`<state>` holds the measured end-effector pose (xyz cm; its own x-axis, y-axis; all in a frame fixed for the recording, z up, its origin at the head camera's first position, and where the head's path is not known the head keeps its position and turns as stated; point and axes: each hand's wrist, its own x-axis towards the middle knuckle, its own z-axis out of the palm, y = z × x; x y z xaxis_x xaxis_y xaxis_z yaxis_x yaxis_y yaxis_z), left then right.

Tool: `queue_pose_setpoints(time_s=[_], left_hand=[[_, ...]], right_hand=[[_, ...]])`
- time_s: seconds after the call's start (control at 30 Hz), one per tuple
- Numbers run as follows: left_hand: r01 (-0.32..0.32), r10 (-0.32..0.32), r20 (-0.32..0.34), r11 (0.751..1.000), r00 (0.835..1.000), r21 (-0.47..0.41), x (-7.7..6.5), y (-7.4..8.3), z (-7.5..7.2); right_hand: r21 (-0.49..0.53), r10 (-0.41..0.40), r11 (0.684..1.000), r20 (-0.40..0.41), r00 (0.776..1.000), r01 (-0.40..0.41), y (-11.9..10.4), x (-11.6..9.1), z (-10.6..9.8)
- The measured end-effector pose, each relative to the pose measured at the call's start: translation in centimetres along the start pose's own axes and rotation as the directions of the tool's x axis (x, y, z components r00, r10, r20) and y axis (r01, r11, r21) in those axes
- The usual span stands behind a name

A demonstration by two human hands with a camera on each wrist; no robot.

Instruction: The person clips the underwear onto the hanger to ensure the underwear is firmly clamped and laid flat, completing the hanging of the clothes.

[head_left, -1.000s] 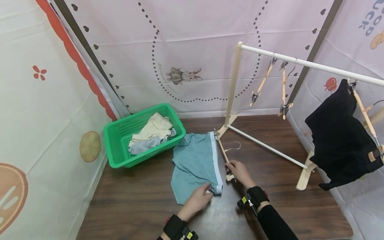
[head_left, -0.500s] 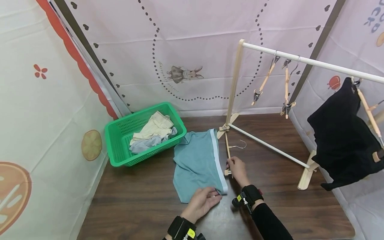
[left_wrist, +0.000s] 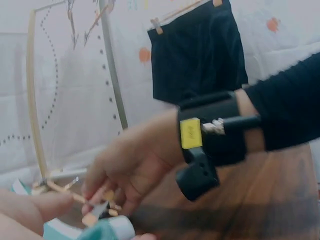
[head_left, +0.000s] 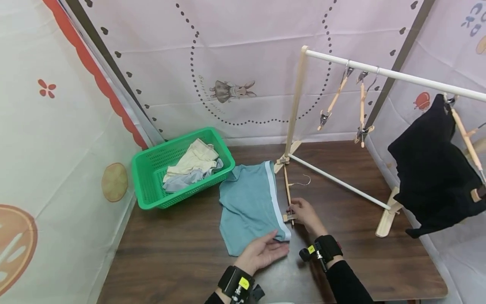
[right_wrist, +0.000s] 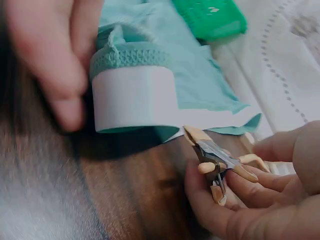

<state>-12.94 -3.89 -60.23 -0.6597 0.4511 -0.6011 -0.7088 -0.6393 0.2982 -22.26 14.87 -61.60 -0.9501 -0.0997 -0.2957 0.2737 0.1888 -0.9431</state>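
Teal shorts (head_left: 247,207) with a white waistband (head_left: 274,192) lie on the table, waistband to the right. My left hand (head_left: 262,254) is at the waistband's near corner, fingers straight, thumb over the cloth. In the right wrist view the waistband end (right_wrist: 132,97) stands up in a loop beside the left fingers (right_wrist: 55,60). My right hand (head_left: 306,216) holds a wooden clip hanger (head_left: 287,185) near its front clip (head_left: 289,218). That clip's jaws point at the waistband in the right wrist view. The hanger lies alongside the waistband, its hook to the right.
A green basket (head_left: 152,200) with cream and pale-blue cloths (head_left: 195,158) stands back left. A rack with a white rail (head_left: 376,71) rises at the right. Two bare hangers (head_left: 336,99) and a black garment (head_left: 433,169) hang from it. Printed curtains enclose the table.
My left hand has spread its fingers and moved right, and the waistband's near corner has shifted right. The hanger has swung more in line with the waistband, my right hand still holding it.
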Motion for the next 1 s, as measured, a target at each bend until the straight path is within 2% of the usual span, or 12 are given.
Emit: queue_pose_setpoints(time_s=[0.17, 0.33, 0.57, 0.63, 0.67, 0.7, 0.77, 0.8, 0.87, 0.9, 0.93, 1.0], left_hand=[[-0.178, 0.205, -0.190, 0.972, 0.960, 0.150, 1.1, 0.8, 1.8], [-0.285, 0.370, -0.217, 0.896, 0.903, 0.340, 2.4, 1.7, 2.8], [-0.172, 0.240, -0.296, 0.956, 0.925, 0.237, 3.1, 3.5, 4.2], [-0.102, 0.197, -0.307, 0.949, 0.931, 0.299, 3.3, 4.5, 4.7], [-0.063, 0.186, -0.303, 0.925, 0.935, 0.374, 3.4, 4.9, 4.8], [-0.029, 0.184, -0.289, 0.883, 0.940, 0.469, 3.5, 5.4, 4.9], [0.018, 0.206, -0.256, 0.744, 0.945, 0.667, 3.8, 6.0, 5.1], [0.030, 0.235, -0.232, 0.638, 0.944, 0.769, 4.0, 6.3, 5.1], [0.024, 0.335, -0.149, 0.348, 0.930, 0.937, 4.3, 6.5, 5.0], [0.025, 0.380, -0.125, 0.257, 0.916, 0.966, 4.4, 6.5, 4.8], [0.040, 0.416, -0.121, 0.199, 0.901, 0.979, 4.6, 6.4, 4.5], [0.044, 0.465, -0.115, 0.160, 0.878, 0.986, 4.8, 6.2, 3.7]], right_hand=[[0.130, 0.024, 0.991, 0.045, 0.999, -0.030, -0.2, -1.1, -0.3], [0.159, 0.097, 0.982, 0.057, 0.994, -0.105, -0.4, -2.0, -0.4], [0.048, 0.122, 0.991, 0.013, 0.992, -0.122, -0.8, -2.3, -0.3], [0.058, 0.135, 0.989, -0.004, 0.991, -0.135, -0.9, -2.2, -0.6], [0.070, 0.147, 0.987, -0.014, 0.989, -0.146, -1.0, -2.1, -0.8], [0.077, 0.159, 0.985, -0.019, 0.987, -0.157, -1.1, -2.1, -1.1], [0.099, 0.181, 0.979, -0.017, 0.983, -0.178, -1.1, -2.1, -1.5], [0.102, 0.186, 0.978, -0.011, 0.982, -0.184, -1.1, -2.2, -1.7], [0.110, 0.185, 0.977, 0.008, 0.983, -0.185, -0.8, -2.3, -1.9], [0.117, 0.183, 0.976, 0.016, 0.983, -0.184, -0.7, -2.4, -1.8], [0.118, 0.178, 0.977, 0.023, 0.984, -0.180, -0.5, -2.4, -1.7], [0.110, 0.176, 0.978, 0.026, 0.984, -0.178, -0.3, -2.5, -1.4]])
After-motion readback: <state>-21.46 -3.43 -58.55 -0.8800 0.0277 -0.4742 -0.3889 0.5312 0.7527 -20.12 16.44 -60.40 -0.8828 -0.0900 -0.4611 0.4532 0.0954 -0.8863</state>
